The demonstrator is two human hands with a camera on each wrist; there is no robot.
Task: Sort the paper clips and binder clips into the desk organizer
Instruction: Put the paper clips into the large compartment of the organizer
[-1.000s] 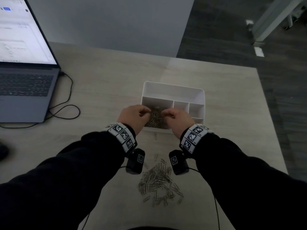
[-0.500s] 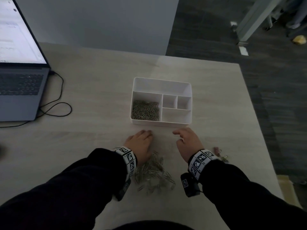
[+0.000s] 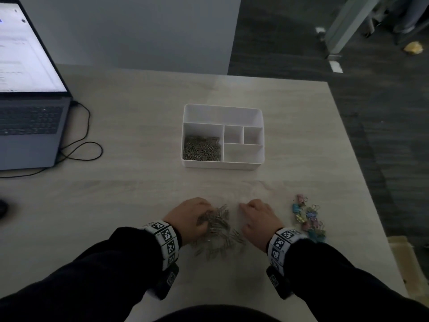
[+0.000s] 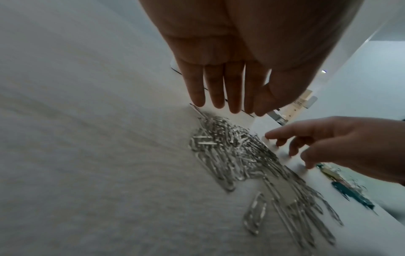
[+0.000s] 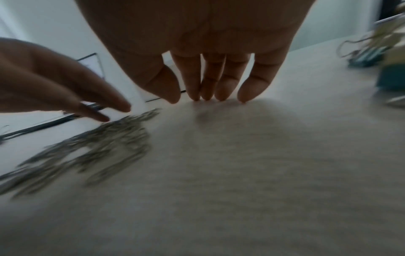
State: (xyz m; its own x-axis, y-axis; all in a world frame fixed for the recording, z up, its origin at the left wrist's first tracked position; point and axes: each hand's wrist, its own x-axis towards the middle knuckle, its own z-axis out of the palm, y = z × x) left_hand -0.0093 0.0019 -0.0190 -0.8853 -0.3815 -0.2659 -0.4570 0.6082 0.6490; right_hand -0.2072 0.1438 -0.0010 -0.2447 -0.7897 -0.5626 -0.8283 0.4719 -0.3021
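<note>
Low in the head view, thin silver paper clips lie in a loose, tangled heap on the pale table, between the two hands. The left hand rests at the heap's left edge with a released grip, fingers straight. The right hand, also released, touches bare table just right of the heap. Further silver clips fill the lower-left compartment of the white desk organizer at centre frame. Small pastel binder clips cluster at lower right.

No legible txt; laptop screen and wristband markers unreadable.
</note>
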